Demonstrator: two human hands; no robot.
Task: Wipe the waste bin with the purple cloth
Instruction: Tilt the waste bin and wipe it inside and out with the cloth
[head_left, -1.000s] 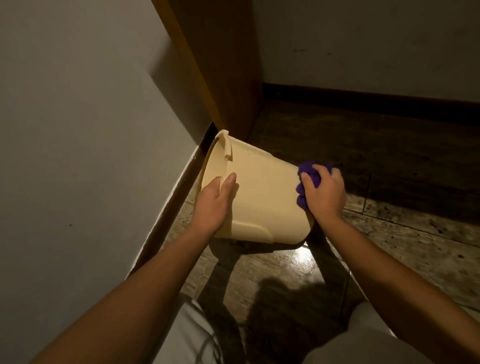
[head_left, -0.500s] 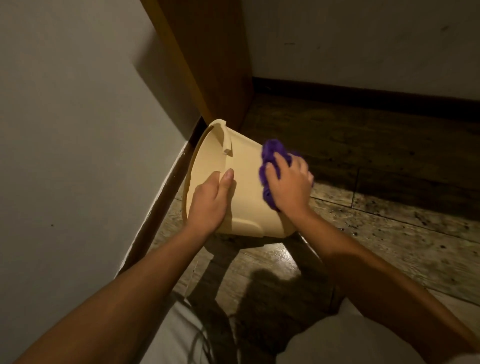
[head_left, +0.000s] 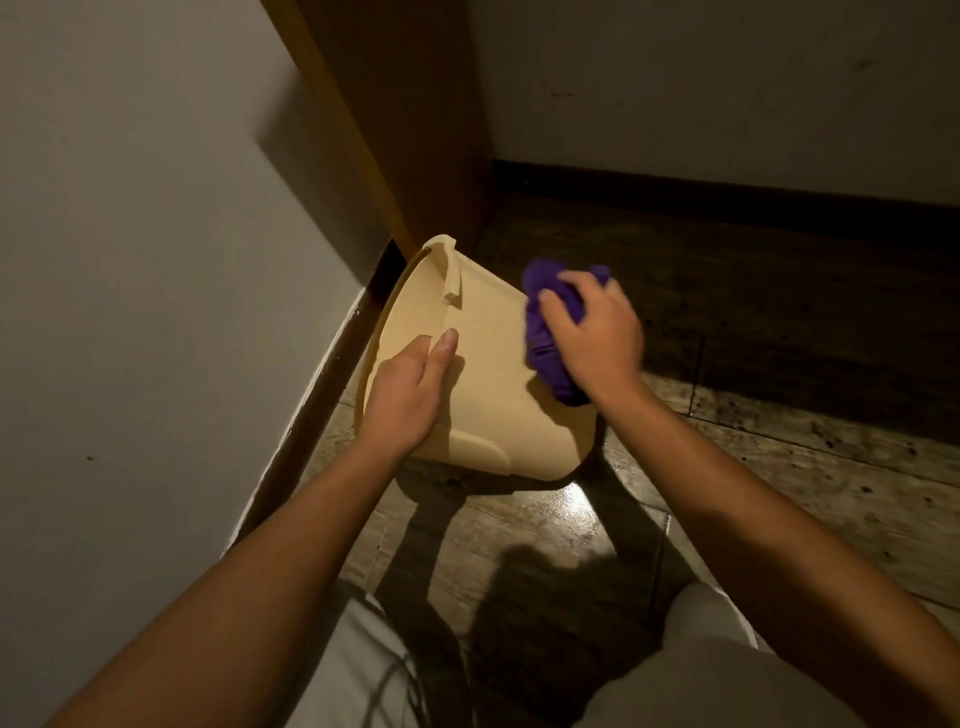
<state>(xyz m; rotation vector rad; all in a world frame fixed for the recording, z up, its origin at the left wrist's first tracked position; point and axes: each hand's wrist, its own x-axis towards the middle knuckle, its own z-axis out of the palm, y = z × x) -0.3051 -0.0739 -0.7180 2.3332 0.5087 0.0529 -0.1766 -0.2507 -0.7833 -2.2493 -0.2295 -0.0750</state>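
A cream plastic waste bin (head_left: 493, 384) is tilted on its side over the floor, its open mouth turned left toward the wall and its base to the right. My left hand (head_left: 408, 397) grips its rim, thumb on the outer wall and fingers hidden inside. A bunched purple cloth (head_left: 545, 343) is pressed against the bin's outer wall near the base by my right hand (head_left: 592, 338), which covers most of the cloth.
A pale wall (head_left: 156, 312) with a dark skirting board runs close on the left. A wooden panel (head_left: 405, 130) stands in the corner just behind the bin. Dark, glossy floorboards (head_left: 779, 415) stretch to the right. My knees in light trousers are at the bottom.
My right hand slid the cloth from the bin's base toward its middle, then back right toward the base. My left hand kept its grip on the rim.
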